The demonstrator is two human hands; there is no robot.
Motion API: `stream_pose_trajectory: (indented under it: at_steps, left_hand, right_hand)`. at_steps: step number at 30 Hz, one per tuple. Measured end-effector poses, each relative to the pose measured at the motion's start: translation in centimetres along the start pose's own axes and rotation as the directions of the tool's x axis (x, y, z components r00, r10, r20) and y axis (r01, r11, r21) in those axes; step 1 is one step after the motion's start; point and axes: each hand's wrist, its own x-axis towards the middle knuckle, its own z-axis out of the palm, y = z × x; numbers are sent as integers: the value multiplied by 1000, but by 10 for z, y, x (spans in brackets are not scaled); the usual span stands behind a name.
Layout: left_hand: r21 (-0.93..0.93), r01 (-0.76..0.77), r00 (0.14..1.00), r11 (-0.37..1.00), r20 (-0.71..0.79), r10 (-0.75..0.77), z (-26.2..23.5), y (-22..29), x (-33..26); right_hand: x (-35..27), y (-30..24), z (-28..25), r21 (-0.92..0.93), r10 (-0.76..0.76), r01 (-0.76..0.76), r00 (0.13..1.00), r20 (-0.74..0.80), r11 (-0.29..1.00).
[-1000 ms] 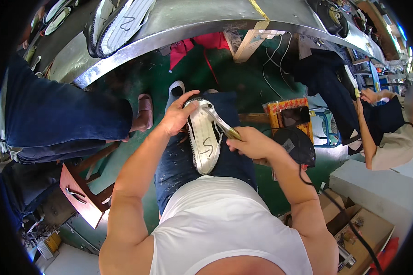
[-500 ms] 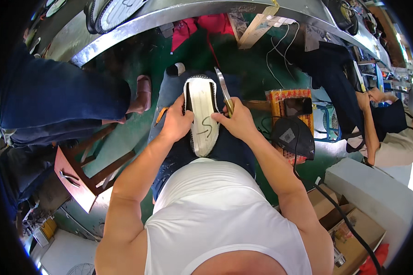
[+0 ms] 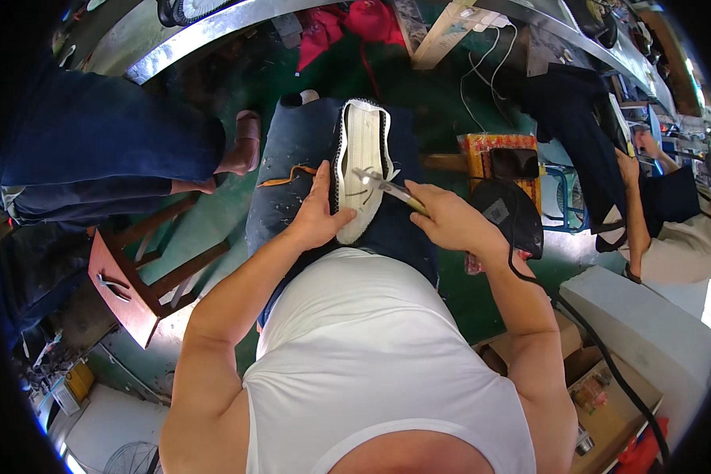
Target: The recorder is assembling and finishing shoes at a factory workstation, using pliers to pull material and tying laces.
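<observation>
A shoe [image 3: 364,142] with its pale underside turned up and a dark toothed edging lies on the dark blue cloth over my lap. My left hand [image 3: 318,215] steadies it: the fingers lie along its left side and the thumb reaches over the near end. In my right hand [image 3: 450,215] is a slim metal tool [image 3: 391,188] with a yellowish handle; I cannot tell its exact kind. The tool's metal end rests on or just above the shoe's underside. On the cloth, left of the shoe, is an orange strip [image 3: 280,182].
A metal-edged bench [image 3: 205,47] crosses the far side. On the right are a dark bag [image 3: 504,220] with a cable and a cardboard box [image 3: 624,403]. Pliers lie on a wooden stool [image 3: 126,304] at left. Other people sit on both sides.
My right hand has let go of the shoe's side and swung the tool's metal end left and down over the underside. The shoe has shifted slightly right and away from me.
</observation>
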Motion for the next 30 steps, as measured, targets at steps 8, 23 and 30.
stream_pose_trajectory:
  at_steps: [8,23,30]
  left_hand:
    - [-574,198,977,794,51,-207,4,33,10]
    - [243,-40,910,969,-393,136,18,-1,36]
    - [497,-168,934,852,-197,300,6,14,30]
  right_hand:
    - [27,-28,-11,-535,36,46,989,142,844]
    - [36,-10,20,-364,-76,12,984,-162,931]
    - [43,13,21,37,275,-277,960,59,960]
